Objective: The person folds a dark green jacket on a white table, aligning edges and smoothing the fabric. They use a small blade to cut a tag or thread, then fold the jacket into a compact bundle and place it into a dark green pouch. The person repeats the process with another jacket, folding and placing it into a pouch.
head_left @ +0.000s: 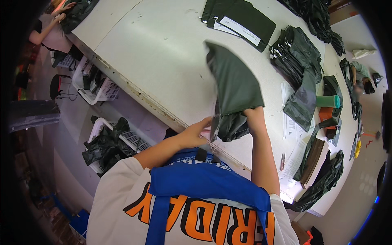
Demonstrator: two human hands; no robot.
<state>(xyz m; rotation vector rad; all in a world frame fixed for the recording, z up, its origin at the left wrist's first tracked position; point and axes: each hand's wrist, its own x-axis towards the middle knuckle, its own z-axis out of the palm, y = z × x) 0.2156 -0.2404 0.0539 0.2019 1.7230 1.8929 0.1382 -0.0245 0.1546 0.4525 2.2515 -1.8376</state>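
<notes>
Dark green fabric piece (234, 77), smooth and faintly shiny, fans upward from crumpled folds at the frame's centre, gripped by the right hand (255, 119); left hand (195, 134) curls beside it, hold unclear; beyond, upper centre, lie flat dark panels (256, 27)

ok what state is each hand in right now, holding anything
Left hand: at the edge of the dark green piece, fingertips partly hidden; grip can't be told.
Right hand: closed, holding the dark green piece.

Bright light is flooding the pale tabletop (163, 61). The dark green piece (237, 83) is blurring at its tip; black vignetting is ringing the view.
</notes>
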